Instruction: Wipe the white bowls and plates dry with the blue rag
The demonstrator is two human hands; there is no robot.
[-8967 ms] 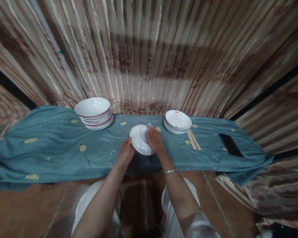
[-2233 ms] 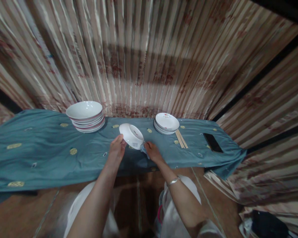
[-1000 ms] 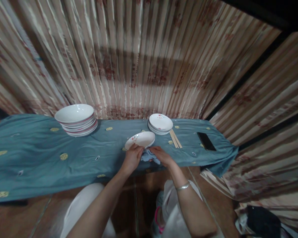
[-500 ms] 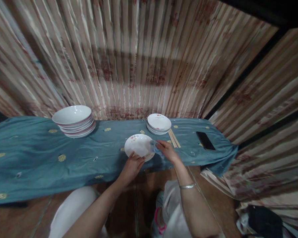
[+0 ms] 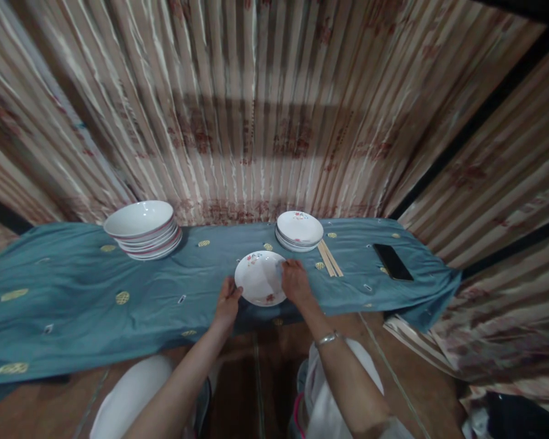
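Observation:
A shallow white plate point(image 5: 260, 280) with small red flowers near its rim is at the table's front, in front of me. My left hand point(image 5: 227, 300) grips its left edge, the thumb over the rim. At the right edge is my right hand point(image 5: 295, 280), its fingers closed around a pale bluish, thin cloth point(image 5: 279, 268). Most of that cloth is hidden by the fingers. Just behind and to the right stands a stack of similar flowered plates point(image 5: 299, 228).
A stack of larger white bowls point(image 5: 141, 227) with red rims stands at the back left. Wooden chopsticks point(image 5: 330, 258) and a black phone point(image 5: 392, 262) lie on the right of the blue tablecloth point(image 5: 165, 305). A pleated curtain point(image 5: 238, 122) hangs behind the table.
My left hand has shifted from the plate's front to its left edge. My right hand remains at the right side, with less of the cloth showing. The view has shifted slightly.

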